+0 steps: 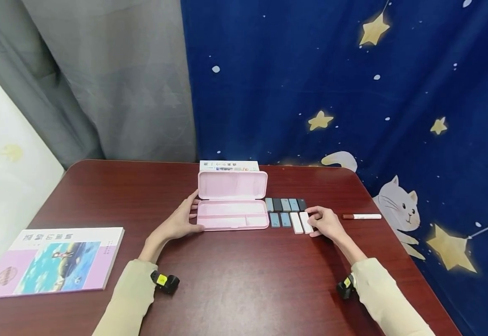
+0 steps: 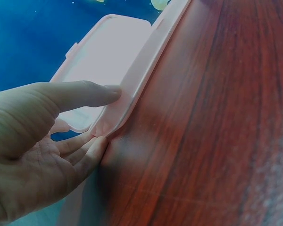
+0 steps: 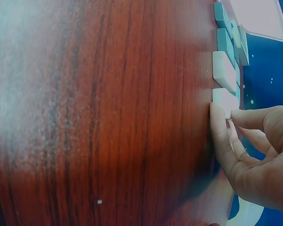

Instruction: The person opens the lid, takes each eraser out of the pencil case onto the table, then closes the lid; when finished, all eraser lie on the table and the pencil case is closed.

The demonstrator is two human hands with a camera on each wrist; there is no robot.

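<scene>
An open pink pencil case (image 1: 233, 223) lies on the table, its lid (image 1: 232, 185) raised at the back and its compartments bare. My left hand (image 1: 179, 219) holds the case's left end. In the left wrist view the thumb (image 2: 92, 94) lies against the case wall, with other fingers at the corner. My right hand (image 1: 327, 223) pinches the rightmost white eraser (image 1: 306, 222) between thumb and fingers; it touches the table. Beside it lies another white eraser (image 1: 296, 223), then two blue erasers (image 1: 274, 220). Behind them is a row of several blue and dark erasers (image 1: 286, 204).
A brown-and-white marker (image 1: 361, 216) lies right of my right hand. At the left is a book (image 1: 54, 261) with a purple-and-blue cover. Another book (image 1: 229, 164) stands behind the raised lid. Curtains (image 1: 269, 93) hang beyond the table's far edge.
</scene>
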